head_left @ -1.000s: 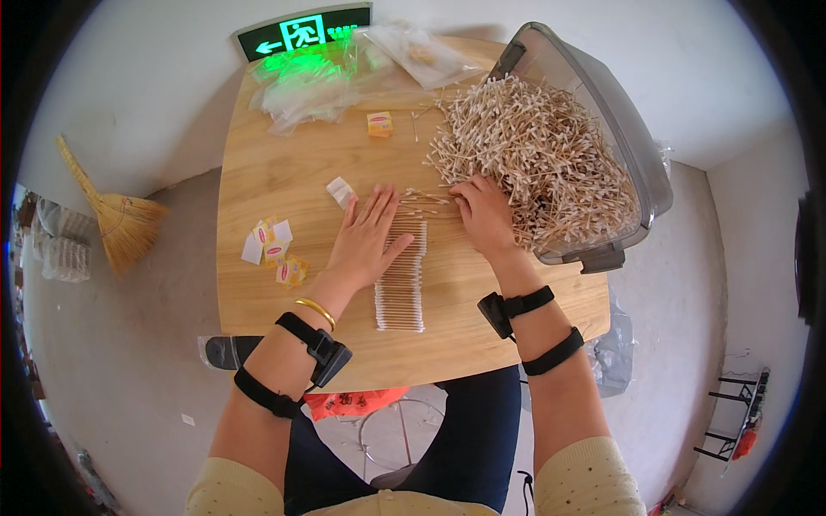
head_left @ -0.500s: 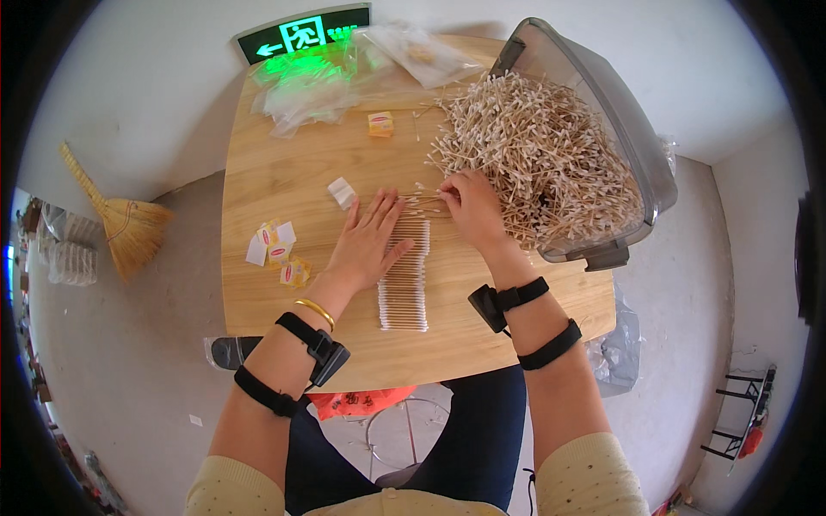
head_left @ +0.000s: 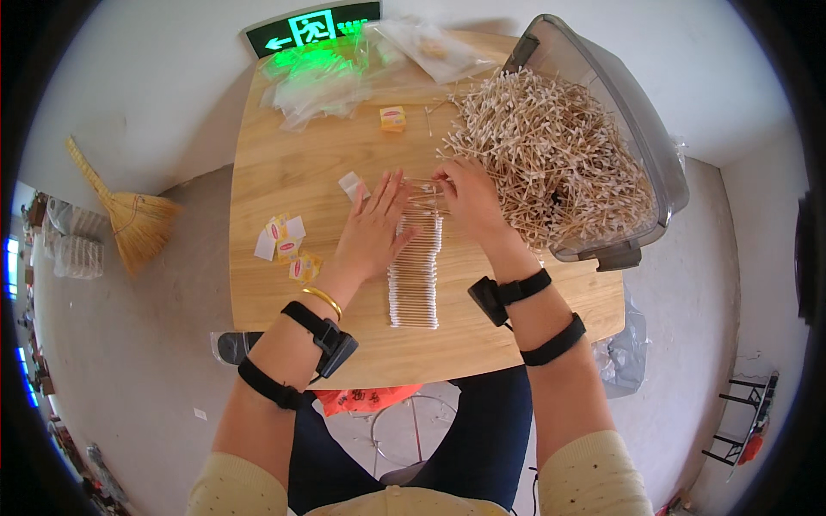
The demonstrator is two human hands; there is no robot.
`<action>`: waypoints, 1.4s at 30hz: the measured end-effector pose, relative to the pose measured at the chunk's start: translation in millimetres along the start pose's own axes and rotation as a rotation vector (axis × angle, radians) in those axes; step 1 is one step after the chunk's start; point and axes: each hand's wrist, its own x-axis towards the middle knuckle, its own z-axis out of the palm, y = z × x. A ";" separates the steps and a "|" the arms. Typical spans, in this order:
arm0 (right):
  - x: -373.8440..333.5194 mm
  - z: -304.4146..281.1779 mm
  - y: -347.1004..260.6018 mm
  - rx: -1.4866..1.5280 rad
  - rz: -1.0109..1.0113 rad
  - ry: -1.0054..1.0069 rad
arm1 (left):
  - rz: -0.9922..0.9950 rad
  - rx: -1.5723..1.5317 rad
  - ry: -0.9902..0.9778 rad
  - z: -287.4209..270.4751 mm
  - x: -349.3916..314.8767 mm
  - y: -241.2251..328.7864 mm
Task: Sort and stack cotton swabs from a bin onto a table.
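Observation:
A neat row of cotton swabs (head_left: 414,288) lies side by side on the wooden table in front of me, white tips lined up along both edges. My left hand (head_left: 376,230) rests nearly flat along the row's left side, fingers stretched out and thumb over the swabs. At the row's far end, several cotton swabs (head_left: 422,199) lie less evenly between my two hands. My right hand (head_left: 471,199) is closed in a pinch at these swabs; its fingertips are on cotton swabs, though how many they grip is hard to see. Beside it spreads a big heap of loose cotton swabs (head_left: 542,150).
The heap spills from a tipped grey translucent bin (head_left: 624,112). Yellow-and-white cards (head_left: 288,245) lie left, a small card stack (head_left: 392,119) farther back. A white piece (head_left: 350,183) sits near my left fingertips. Clear plastic bags (head_left: 323,86) lie below a lit green sign (head_left: 314,28).
My right fingertips have shifted slightly farther away, toward the far end of the row. My left hand stays along the row's left side. The whole view has shifted slightly.

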 end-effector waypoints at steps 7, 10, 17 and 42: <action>-13.1 -7.4 4.7 -0.004 -0.242 -0.091 | -0.001 0.029 -0.069 -2.2 12.5 -7.3; -11.9 -13.4 5.1 -0.055 -0.245 -0.140 | 0.007 0.046 -0.074 -4.3 16.7 -6.4; -6.1 -21.3 7.5 -0.025 -0.134 -0.080 | 0.004 0.180 -0.078 -5.8 26.9 -10.6; 23.7 23.1 2.6 -0.154 -0.049 -0.120 | -0.066 -0.206 0.176 -10.4 4.6 -19.7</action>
